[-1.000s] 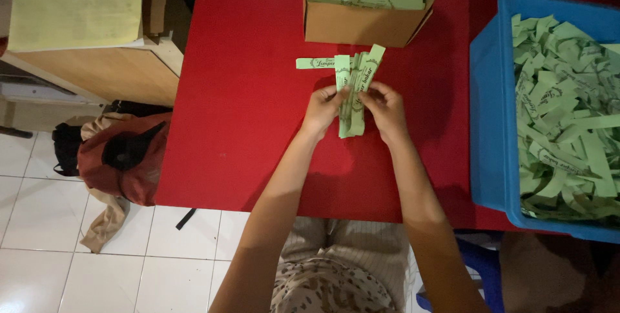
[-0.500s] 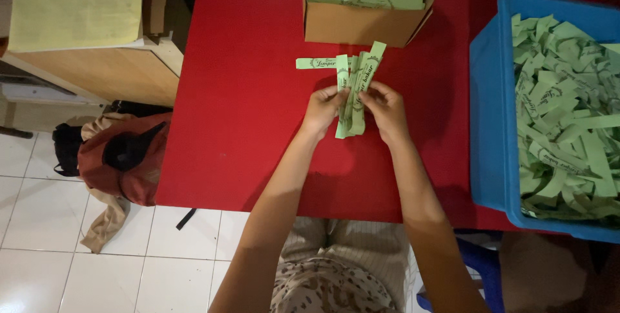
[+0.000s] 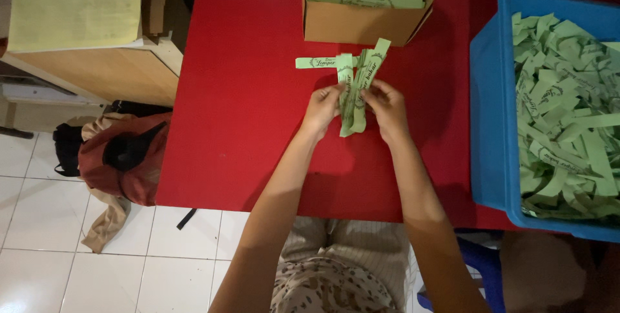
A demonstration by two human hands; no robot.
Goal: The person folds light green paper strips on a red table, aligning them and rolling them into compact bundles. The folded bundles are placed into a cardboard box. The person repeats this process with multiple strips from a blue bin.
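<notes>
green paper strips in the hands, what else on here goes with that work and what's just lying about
Part of the work: green paper strips held by left hand and right hand; cardboard box of stacked strips; blue bin of loose strips.

Lying about: red bag on the floor; yellow sheets.

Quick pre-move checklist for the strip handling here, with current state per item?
1. Both hands on the strips: left hand and right hand pinch the bundle of green strips from either side. Ok.
2. Bundle squared: ends fan out at the top. Not ok.
3. Stray strip lies crosswise on the red table, not gathered. Not ok.
4. Cardboard box is open, stacks inside, right behind the hands. Ok.
5. Blue bin holds loose strips, beside the right arm. Ok.
6. Strip count in the bundle: cannot tell.
</notes>
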